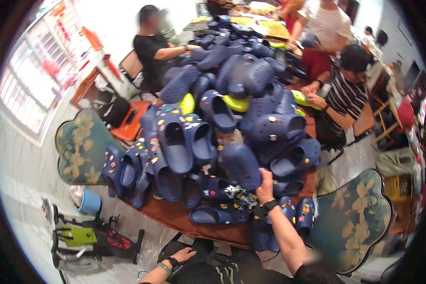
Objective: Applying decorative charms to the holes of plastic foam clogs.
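Note:
My right hand (266, 187) grips a navy foam clog (240, 163) by its near end, its sole side turned toward me, above the front part of the table. Just below that hand lies a small heap of black, white and green charms (241, 196). Low by my lap, my left hand (183, 254) rests with its fingers stretched out and nothing in them. A navy clog with a few charms (217, 215) lies along the table's near edge. Beside my right wrist stand navy clogs with colourful charms (305, 214).
A large pile of navy clogs (175, 146) covers the brown table (222, 234). Patterned chairs (83, 146) flank it. At lower left are a folded scooter (104, 239) and a blue bin (89, 201). A co-worker in stripes (348, 94) handles a lime-green clog (300, 98); others work farther back.

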`<state>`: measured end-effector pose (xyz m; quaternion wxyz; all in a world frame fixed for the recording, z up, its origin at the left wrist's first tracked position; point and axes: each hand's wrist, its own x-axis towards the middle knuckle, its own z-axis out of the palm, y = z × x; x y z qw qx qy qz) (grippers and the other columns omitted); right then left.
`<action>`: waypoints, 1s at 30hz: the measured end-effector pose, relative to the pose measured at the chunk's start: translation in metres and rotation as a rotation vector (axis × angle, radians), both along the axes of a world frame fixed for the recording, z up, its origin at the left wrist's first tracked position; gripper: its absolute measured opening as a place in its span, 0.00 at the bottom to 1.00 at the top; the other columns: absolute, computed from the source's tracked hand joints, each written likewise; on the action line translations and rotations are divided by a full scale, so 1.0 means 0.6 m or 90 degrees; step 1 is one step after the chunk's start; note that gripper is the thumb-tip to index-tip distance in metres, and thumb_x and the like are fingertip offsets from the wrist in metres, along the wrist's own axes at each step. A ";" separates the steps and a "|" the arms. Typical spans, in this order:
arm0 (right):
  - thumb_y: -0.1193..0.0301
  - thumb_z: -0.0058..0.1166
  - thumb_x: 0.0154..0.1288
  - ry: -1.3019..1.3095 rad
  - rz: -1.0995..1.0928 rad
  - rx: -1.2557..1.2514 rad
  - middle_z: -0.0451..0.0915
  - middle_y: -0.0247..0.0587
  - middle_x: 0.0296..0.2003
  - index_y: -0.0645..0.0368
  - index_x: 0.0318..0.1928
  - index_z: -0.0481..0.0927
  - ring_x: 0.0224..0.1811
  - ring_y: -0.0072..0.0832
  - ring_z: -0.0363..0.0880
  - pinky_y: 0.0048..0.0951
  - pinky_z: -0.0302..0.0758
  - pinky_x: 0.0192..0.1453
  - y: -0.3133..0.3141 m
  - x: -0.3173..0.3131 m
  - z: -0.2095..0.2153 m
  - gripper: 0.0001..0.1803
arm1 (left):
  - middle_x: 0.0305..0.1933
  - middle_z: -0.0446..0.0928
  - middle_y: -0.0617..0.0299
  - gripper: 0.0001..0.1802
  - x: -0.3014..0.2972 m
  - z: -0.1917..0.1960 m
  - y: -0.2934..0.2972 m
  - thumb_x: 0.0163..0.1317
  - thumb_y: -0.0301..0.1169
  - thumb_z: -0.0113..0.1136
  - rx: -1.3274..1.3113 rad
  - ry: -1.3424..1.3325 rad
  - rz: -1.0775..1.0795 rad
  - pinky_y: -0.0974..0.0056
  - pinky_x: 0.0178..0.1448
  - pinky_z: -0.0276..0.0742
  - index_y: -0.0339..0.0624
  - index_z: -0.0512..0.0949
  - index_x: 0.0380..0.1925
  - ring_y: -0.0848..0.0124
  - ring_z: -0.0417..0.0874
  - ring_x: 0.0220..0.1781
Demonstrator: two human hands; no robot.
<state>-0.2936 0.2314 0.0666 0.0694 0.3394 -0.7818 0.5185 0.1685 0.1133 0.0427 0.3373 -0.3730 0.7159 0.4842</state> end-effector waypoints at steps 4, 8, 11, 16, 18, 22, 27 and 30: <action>0.83 0.52 0.60 -0.060 -0.076 0.008 0.75 0.54 0.55 0.65 0.59 0.72 0.59 0.46 0.74 0.38 0.69 0.63 -0.012 -0.100 0.000 0.24 | 0.56 0.74 0.53 0.42 -0.030 -0.013 -0.048 0.66 0.64 0.47 0.161 -0.152 0.046 0.63 0.38 0.82 0.42 0.64 0.68 0.64 0.81 0.45; 0.80 0.54 0.60 -0.079 -0.141 0.201 0.76 0.58 0.53 0.63 0.58 0.73 0.59 0.52 0.73 0.41 0.69 0.63 -0.071 -0.134 0.037 0.23 | 0.59 0.74 0.57 0.42 0.009 -0.028 -0.091 0.67 0.65 0.44 0.229 -0.206 0.145 0.58 0.44 0.81 0.45 0.64 0.68 0.69 0.80 0.43; 0.72 0.57 0.61 -0.091 -0.071 0.177 0.78 0.63 0.42 0.69 0.49 0.72 0.47 0.59 0.77 0.47 0.73 0.53 -0.110 -0.119 0.041 0.18 | 0.42 0.81 0.53 0.31 0.195 -0.215 -0.122 0.64 0.54 0.56 0.277 0.078 -0.018 0.52 0.41 0.79 0.43 0.72 0.59 0.59 0.82 0.40; 0.63 0.71 0.49 -0.100 -0.164 0.360 0.75 0.63 0.46 0.68 0.48 0.71 0.52 0.59 0.73 0.49 0.71 0.57 -0.067 -0.094 -0.020 0.31 | 0.60 0.75 0.61 0.42 -0.185 -0.114 -0.240 0.66 0.67 0.43 0.593 0.043 0.205 0.53 0.63 0.73 0.45 0.67 0.67 0.63 0.75 0.60; 0.60 0.71 0.51 0.144 -0.269 0.313 0.74 0.60 0.49 0.68 0.50 0.71 0.53 0.56 0.73 0.48 0.70 0.60 -0.049 -0.051 -0.006 0.33 | 0.61 0.74 0.60 0.42 -0.280 -0.096 -0.280 0.65 0.66 0.45 0.582 0.047 0.114 0.53 0.63 0.72 0.45 0.67 0.67 0.62 0.74 0.61; 0.69 0.62 0.61 -0.119 -0.047 0.287 0.77 0.55 0.44 0.66 0.49 0.74 0.50 0.49 0.76 0.41 0.73 0.54 0.019 0.072 0.108 0.19 | 0.62 0.73 0.58 0.42 -0.327 -0.079 -0.327 0.63 0.64 0.49 0.555 0.035 0.055 0.52 0.63 0.71 0.44 0.67 0.67 0.60 0.72 0.62; 0.63 0.46 0.74 -0.391 0.401 0.546 0.78 0.45 0.36 0.65 0.45 0.78 0.36 0.33 0.73 0.39 0.74 0.46 0.264 0.333 -0.022 0.16 | 0.63 0.71 0.56 0.43 -0.323 -0.051 -0.362 0.62 0.62 0.54 0.521 0.012 0.025 0.51 0.64 0.70 0.43 0.66 0.67 0.57 0.71 0.63; 0.46 0.47 0.71 -0.933 0.331 0.644 0.79 0.44 0.53 0.47 0.72 0.64 0.38 0.32 0.80 0.39 0.80 0.46 0.256 0.445 -0.034 0.35 | 0.64 0.69 0.55 0.43 -0.280 -0.055 -0.377 0.60 0.61 0.57 0.483 -0.035 0.063 0.51 0.64 0.69 0.43 0.66 0.67 0.56 0.70 0.64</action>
